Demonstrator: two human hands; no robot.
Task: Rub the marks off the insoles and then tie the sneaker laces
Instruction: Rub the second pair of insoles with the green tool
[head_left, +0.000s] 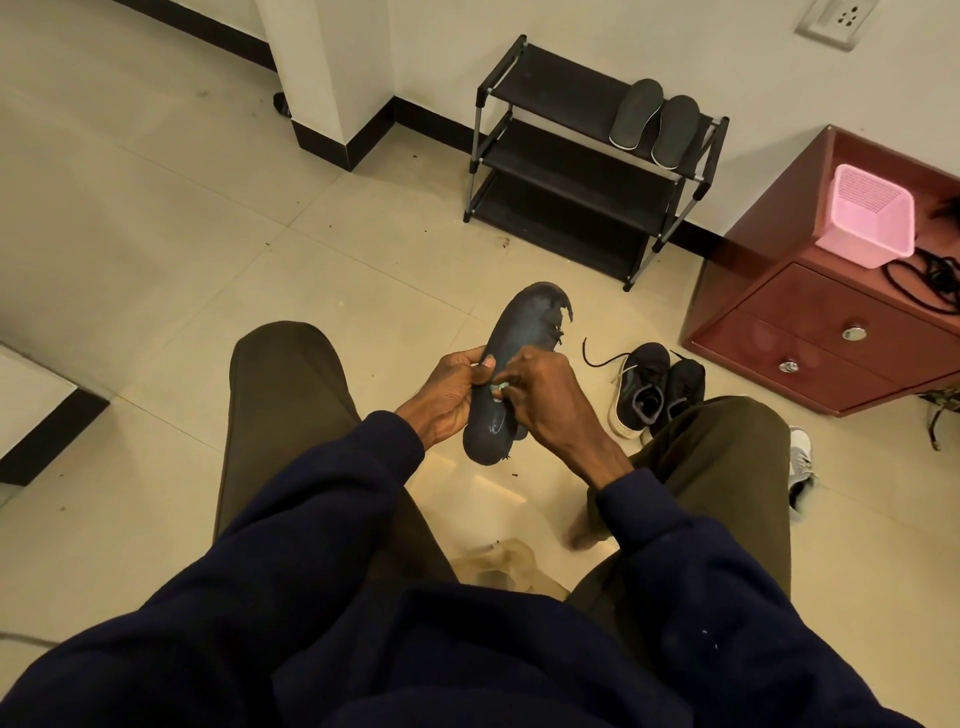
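Note:
A dark worn insole (524, 332) with a torn toe edge and pale marks near its heel is held up between my knees. My left hand (449, 397) grips its left edge, thumb across the top. My right hand (540, 400) pinches a small pale eraser (500, 387) against the middle of the insole. Two dark sneakers (652, 389) with white soles stand on the floor to the right, a black lace trailing loose from one. Two more insoles (655, 122) lean on the top shelf of the black shoe rack (571, 171).
A red-brown drawer cabinet (831, 332) stands at the right with a pink basket (867, 215) and black cords on top. My legs frame the tiled floor. A grey-white shoe (800, 462) lies by my right knee. A white pillar rises at the back left.

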